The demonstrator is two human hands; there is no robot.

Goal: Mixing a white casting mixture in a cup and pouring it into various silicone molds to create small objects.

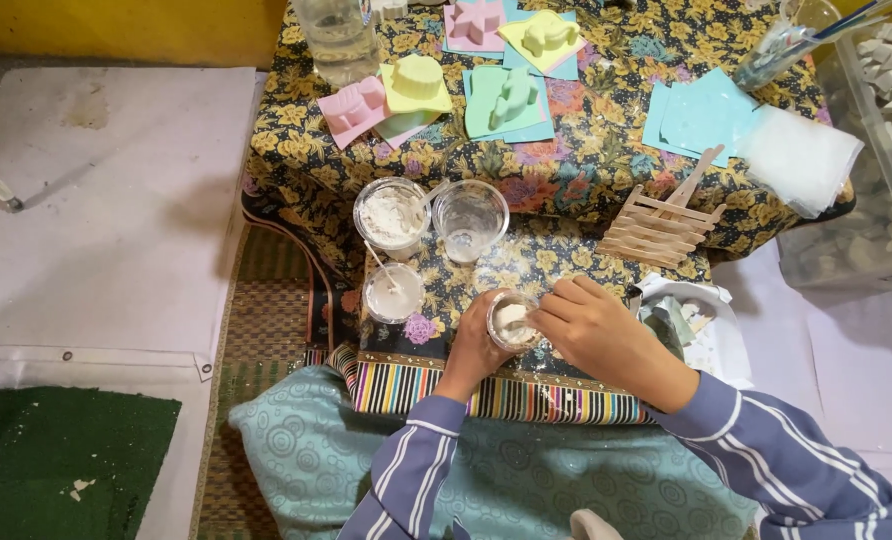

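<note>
Small clear plastic cup (512,322) of white paste, near front edge of floral surface (566,180). Left hand (476,345) wrapped around cup wall; right hand (591,325) pinched at rim, stirrer hidden. Likely light, thin-walled, easily crushed; best held low, gently.

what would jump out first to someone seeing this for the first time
The loud yellow-flowered tablecloth fills the middle. At its near edge the left hand grips a small clear cup of white stuff while the right hand works over it. Pastel moulds on coloured sheets line the far side, and three more clear cups stand left of centre.
</note>
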